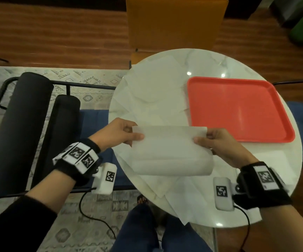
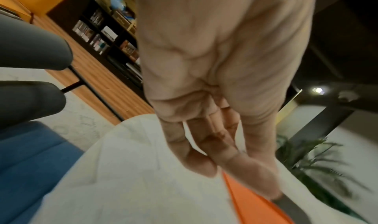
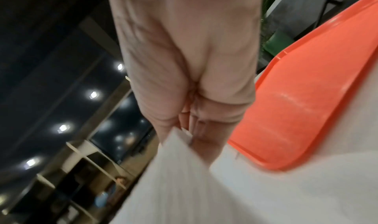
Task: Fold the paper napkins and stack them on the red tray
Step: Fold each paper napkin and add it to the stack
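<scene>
A white paper napkin (image 1: 170,150) hangs doubled over above the near part of the round white table (image 1: 210,59). My left hand (image 1: 128,136) pinches its upper left corner and my right hand (image 1: 204,138) pinches its upper right corner. The right wrist view shows the napkin (image 3: 184,171) running out from my curled fingers (image 3: 212,125). The red tray (image 1: 238,110) lies on the table's right half with nothing in it, beyond my right hand. Several unfolded napkins (image 1: 152,91) lie spread over the table's left half. In the left wrist view my left hand (image 2: 214,154) hovers over those napkins (image 2: 132,179).
A yellow chair (image 1: 174,22) stands behind the table. A black chair with padded rolls (image 1: 28,113) and a blue seat (image 1: 94,117) is at the left. More napkins (image 1: 192,202) overhang the table's near edge above my legs. Patterned rug and wood floor surround the table.
</scene>
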